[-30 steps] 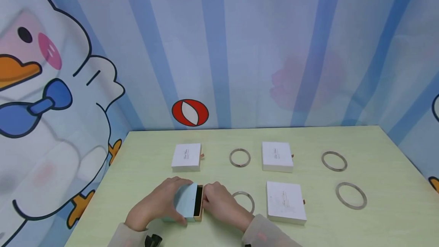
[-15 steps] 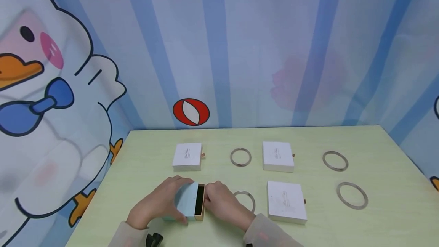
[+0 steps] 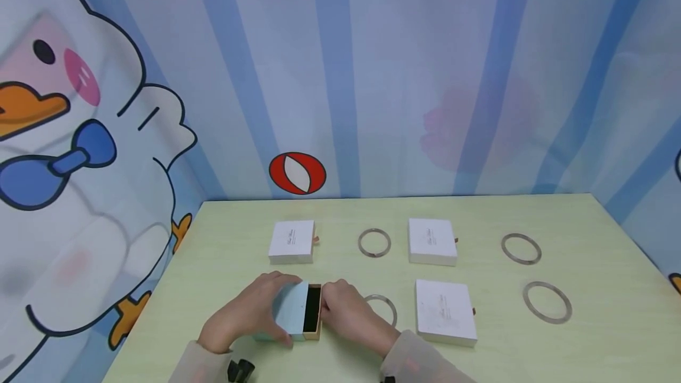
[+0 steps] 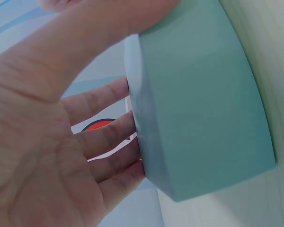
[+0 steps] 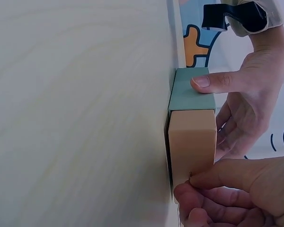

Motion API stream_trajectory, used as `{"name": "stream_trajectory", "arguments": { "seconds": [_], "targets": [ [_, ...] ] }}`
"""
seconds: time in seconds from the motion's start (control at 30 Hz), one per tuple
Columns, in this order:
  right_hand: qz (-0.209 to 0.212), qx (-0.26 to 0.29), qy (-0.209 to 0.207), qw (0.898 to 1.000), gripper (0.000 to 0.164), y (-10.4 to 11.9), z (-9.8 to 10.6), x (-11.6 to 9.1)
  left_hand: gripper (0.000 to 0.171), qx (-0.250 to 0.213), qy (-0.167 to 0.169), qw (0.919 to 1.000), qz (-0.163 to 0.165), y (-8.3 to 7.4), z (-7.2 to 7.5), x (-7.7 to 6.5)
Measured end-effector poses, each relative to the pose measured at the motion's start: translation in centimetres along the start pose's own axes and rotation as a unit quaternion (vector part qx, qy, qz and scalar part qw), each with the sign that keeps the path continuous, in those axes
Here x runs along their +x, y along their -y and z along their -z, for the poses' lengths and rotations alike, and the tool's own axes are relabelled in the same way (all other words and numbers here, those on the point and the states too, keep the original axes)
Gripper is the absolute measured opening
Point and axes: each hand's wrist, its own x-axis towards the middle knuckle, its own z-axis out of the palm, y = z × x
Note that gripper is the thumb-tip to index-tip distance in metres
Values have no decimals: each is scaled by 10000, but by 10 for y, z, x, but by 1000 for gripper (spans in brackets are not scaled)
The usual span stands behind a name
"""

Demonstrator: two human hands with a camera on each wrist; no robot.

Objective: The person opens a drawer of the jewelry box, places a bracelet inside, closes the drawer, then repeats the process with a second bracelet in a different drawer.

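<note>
A light blue-green drawer box (image 3: 289, 309) lies on the table, its tan inner drawer (image 5: 191, 144) partly out on the right side. The drawer's inside looks black in the head view. My left hand (image 3: 247, 315) grips the outer sleeve from the left, thumb on the near side and fingers at the far side. At the drawer's front, my right hand (image 3: 353, 318) pinches a small pull tab with thumb and finger; the tab is mostly hidden. Just behind the right hand, a silvery bangle (image 3: 392, 311) lies flat, partly covered.
Three white boxes with small tabs stand about: back left (image 3: 291, 242), back middle (image 3: 432, 242) and right of my right hand (image 3: 446, 312). More bangles lie at the back (image 3: 360, 244), far right (image 3: 538, 252) and near right (image 3: 570, 312). A printed curtain (image 3: 399, 75) hangs behind the table.
The tan drawer has slid slightly farther right out of the sleeve, with my right hand moving along. My left hand keeps its grip on the sleeve.
</note>
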Motion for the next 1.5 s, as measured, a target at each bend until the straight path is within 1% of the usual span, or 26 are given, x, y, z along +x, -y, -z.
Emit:
{"name": "stream_trajectory", "arguments": {
  "seconds": [0.27,0.4,0.67,0.9,1.13,1.2,1.5],
  "targets": [
    [-40,27,46,10000,42,0,5,-3,98,7,59,9999,147,0,-1,2],
    [-19,-55,29,10000,43,0,6,-3,98,19,108,9997,206,0,-2,3],
    [-3,-43,59,10000,42,-1,6,-5,98,-1,114,9998,163,0,-2,3],
    [113,-169,-95,9997,39,-2,9,-8,97,-2,91,9999,129,1,-2,3],
    [-83,-129,33,9999,42,-4,11,-7,97,-26,35,10000,72,0,-2,2],
    [-101,-145,51,9998,42,-4,11,-7,97,-38,40,9999,89,0,-2,2],
    [68,-304,-41,9995,41,-6,14,-8,96,-19,91,9997,234,-1,-2,2]
  ]
}}
